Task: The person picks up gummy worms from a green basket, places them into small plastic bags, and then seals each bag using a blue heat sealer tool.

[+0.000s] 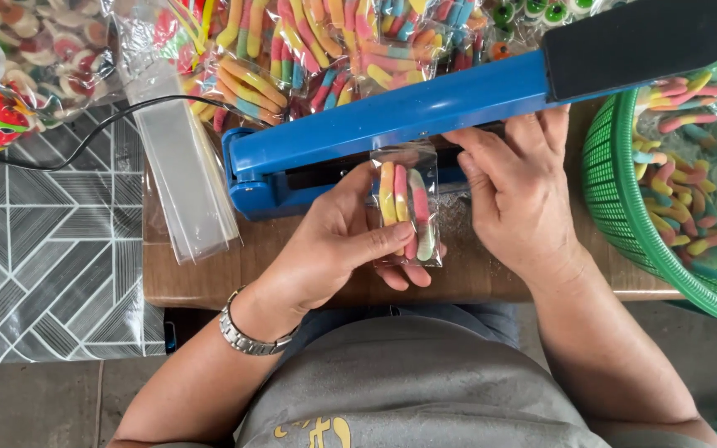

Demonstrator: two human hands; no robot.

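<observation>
From the head camera, looking straight down, the left hand (338, 245) is reaching in from the lower left with a metal watch (242, 336) on its wrist. Its thumb and fingers are pinching a small clear bag (408, 207) of striped gummy worms, thumb lying across the front and fingertips curling under the lower edge. The bag is standing lengthwise, its top edge tucked into the mouth of the blue heat sealer (392, 116).

The right hand (520, 195) is coming in from the lower right, palm down, fingers stretched forward and resting at the sealer's jaw just beside the bag; it is gripping nothing.

A stack of empty clear bags (188, 178) is lying left of the sealer, and a green basket (603, 178) of loose gummy worms is sitting at the right.
</observation>
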